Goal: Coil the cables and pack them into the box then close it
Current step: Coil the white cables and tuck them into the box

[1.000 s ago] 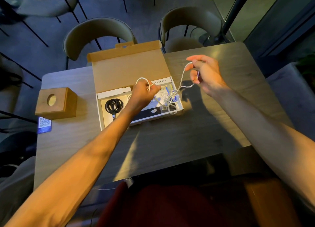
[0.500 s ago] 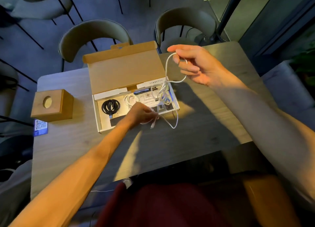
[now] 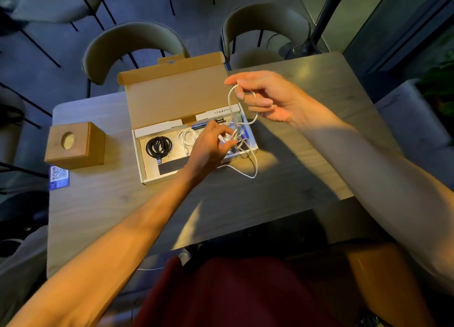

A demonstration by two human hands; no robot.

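Table (image 3: 282, 204) holds everything up, so both your hands are free to work on the cable. On it sits the box (image 3: 138, 154), right under your left hand. Its lid (image 3: 177, 98) is tipped back and away from you, so things can drop straight in. Your right hand (image 3: 267, 96) is up in the air, above and to the right of the box. Its thumb and fingers are curled round the top loop of the loose white cable (image 3: 253, 169). You hold it high, I think, so the long part hangs down and does not knot. Your left hand (image 3: 208, 147) is lower, over the right end of the box. Its fingertips look closed in a pinch on the same cable, where it bunches up. From that pinch, one loop spills over the near wall of the box and onto the table, toward you. To the left of your left hand, inside the box, a white coil (image 3: 188, 137) and a black coil (image 3: 159, 147) lie flat. They look packed. So this seems to be the last cable, and it is not yet wound.
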